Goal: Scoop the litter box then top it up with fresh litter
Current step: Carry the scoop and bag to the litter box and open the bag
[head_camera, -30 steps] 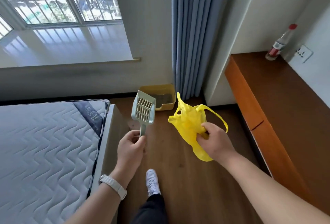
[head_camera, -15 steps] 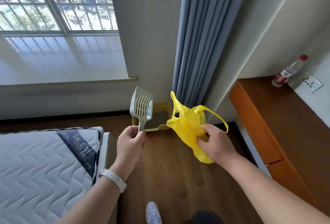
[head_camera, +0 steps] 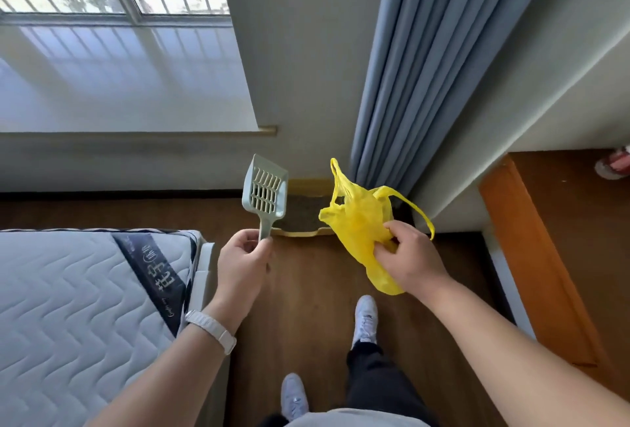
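Note:
My left hand (head_camera: 242, 261) grips the handle of a pale green slotted litter scoop (head_camera: 265, 195), held upright with nothing in it. My right hand (head_camera: 407, 261) holds a crumpled yellow plastic bag (head_camera: 358, 222) with its handles sticking up. Just beyond both hands, on the floor against the wall, sits the yellow litter box (head_camera: 308, 185) with grey litter inside; the scoop and bag hide much of it.
A mattress (head_camera: 68, 307) on a bed frame lies at the left. A blue curtain (head_camera: 402, 62) hangs down beside the box. An orange-edged wooden cabinet (head_camera: 531, 249) runs along the right with a bottle (head_camera: 613, 166) on top. My feet (head_camera: 364, 317) stand on the wood floor.
I have walked closer to the litter box, which now sits just past my hands. Both hands keep the same hold on scoop and bag.

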A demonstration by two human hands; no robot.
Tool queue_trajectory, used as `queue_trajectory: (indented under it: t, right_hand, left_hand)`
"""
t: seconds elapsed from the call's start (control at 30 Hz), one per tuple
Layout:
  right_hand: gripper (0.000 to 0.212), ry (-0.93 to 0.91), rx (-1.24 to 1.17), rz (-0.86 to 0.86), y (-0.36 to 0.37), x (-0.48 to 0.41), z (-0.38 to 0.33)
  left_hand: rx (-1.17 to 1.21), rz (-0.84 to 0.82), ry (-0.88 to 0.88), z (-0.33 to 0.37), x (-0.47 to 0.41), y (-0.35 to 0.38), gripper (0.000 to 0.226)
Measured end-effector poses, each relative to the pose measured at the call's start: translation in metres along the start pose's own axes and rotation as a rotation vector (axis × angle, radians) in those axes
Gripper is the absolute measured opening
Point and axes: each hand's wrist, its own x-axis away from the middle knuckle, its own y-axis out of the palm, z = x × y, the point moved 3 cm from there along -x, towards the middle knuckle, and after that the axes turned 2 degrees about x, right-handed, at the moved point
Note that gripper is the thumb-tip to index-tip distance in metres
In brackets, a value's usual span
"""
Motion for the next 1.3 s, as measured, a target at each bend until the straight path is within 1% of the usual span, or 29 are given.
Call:
queue_trajectory:
  t: [0.2,0.3,0.37,0.47,0.57,0.7,0.77,0.87,0.97,1.13,1.3]
  right_hand:
    - [0.022,-0.094,-0.015,-0.119,0.002,-0.088,0.023]
    - [0.022,-0.120,-0.015,-0.171,0.000,-0.129,0.036]
    - [0.020,-0.128,-0.017,-0.217,0.002,-0.151,0.044]
    - [0.021,-0.132,0.001,-0.260,0.007,-0.181,0.048]
    - [0.024,-0.118,0.008,-0.285,0.022,-0.199,0.054]
    - [0.022,-0.149,0.077,-0.339,0.065,-0.215,0.072]
    - [0.022,-0.105,0.097,-0.336,0.091,-0.222,0.083]
    - [0.029,-0.059,0.095,-0.311,0.133,-0.234,0.101]
    - [0.026,-0.059,0.114,-0.325,0.178,-0.246,0.121]
    - [0.029,-0.093,0.154,-0.337,0.271,-0.271,0.168]
    - [0.028,-0.122,0.173,-0.351,0.379,-0.298,0.228]
  left_hand:
    - [-0.022,0.078,-0.056,0.017,-0.045,0.053,0.004]
    - [-0.056,0.056,-0.063,0.028,-0.063,0.084,0.006]
    - [-0.088,0.044,-0.063,0.033,-0.075,0.099,0.004]
    - [-0.103,0.059,-0.061,0.034,-0.093,0.110,0.004]
    - [-0.124,0.073,-0.069,0.021,-0.119,0.112,0.008]
    - [-0.158,0.066,-0.115,-0.023,-0.160,0.115,0.007]
    - [-0.185,0.056,-0.138,-0.050,-0.180,0.118,0.008]
    - [-0.202,-0.006,-0.147,-0.091,-0.206,0.127,0.005]
    - [-0.190,-0.014,-0.148,-0.131,-0.233,0.132,0.002]
    - [-0.141,-0.013,-0.131,-0.217,-0.284,0.137,0.005]
    - [-0.112,0.041,-0.122,-0.315,-0.336,0.144,0.006]
